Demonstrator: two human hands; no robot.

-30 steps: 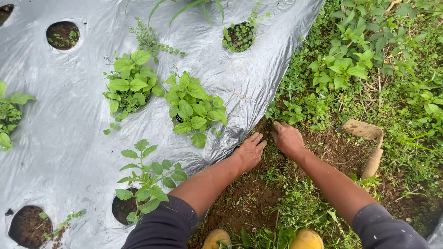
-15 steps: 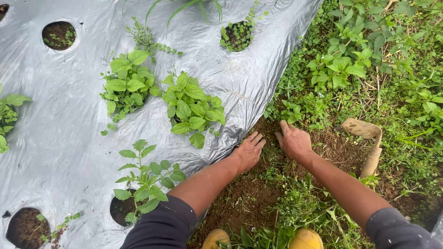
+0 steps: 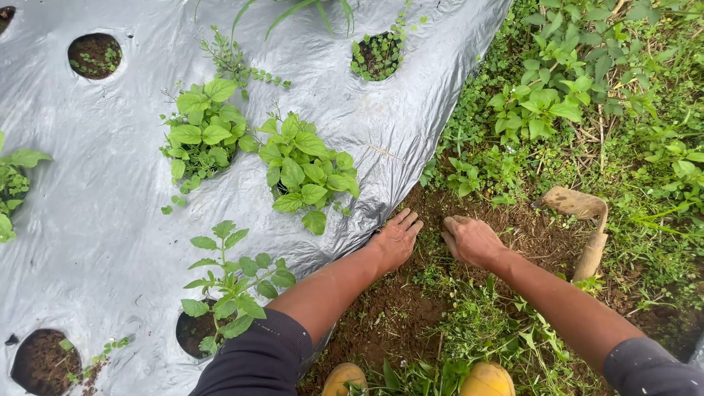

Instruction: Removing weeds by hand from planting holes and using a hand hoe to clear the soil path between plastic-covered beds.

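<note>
Lower centre of frame: our left hand (image 3: 396, 238) lies flat, fingers spread, on bare soil (image 3: 381, 323) right at the edge of the silver mulch sheet (image 3: 110, 213); it holds nothing; our right hand (image 3: 473, 240) sits just beside it, fingers curled down into the dirt, closed loosely on what looks like soil or roots, though we cannot tell exactly what; the weedy patch (image 3: 477, 330) we are working lies below and between both hands, running to the yellow boot toes (image 3: 484, 381) at the bottom edge; a mud-caked hoe (image 3: 587, 227) rests at right, apart from both hands; leafy plants (image 3: 304, 169) grow through holes in the sheet, centre left; judgement: pull low at the root crown, keep the left palm pinning the sheet edge so it does not lift, and avoid the crop stems.
</note>
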